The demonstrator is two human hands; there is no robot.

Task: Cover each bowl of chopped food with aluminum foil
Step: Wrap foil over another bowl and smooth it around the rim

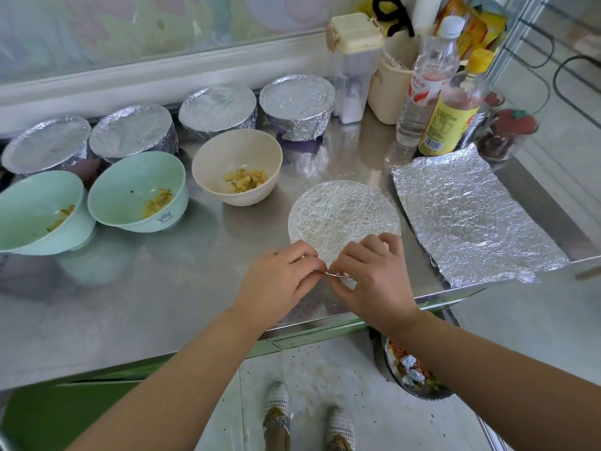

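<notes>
Right now both hands work the near rim of the foil cover (343,214), which lies stretched flat over a bowl hidden beneath it, close to the front edge of the steel table (162,304). The left hand (276,281) and right hand (374,278) meet there, fingertips curled and pinching the same bit of hanging foil edge between them. Foil this thin is light and holds a crease, but it tears if tugged, so it seems best gripped at the loose hem and pressed down against the bowl's side, not pulled across the top. Four wrapped bowls (297,99) stand at the back; a cream bowl (237,164) and two green bowls (136,190) sit open with chopped food inside. A spare foil sheet (471,216) lies flat just right of the cover, probably easiest lifted by a corner.
</notes>
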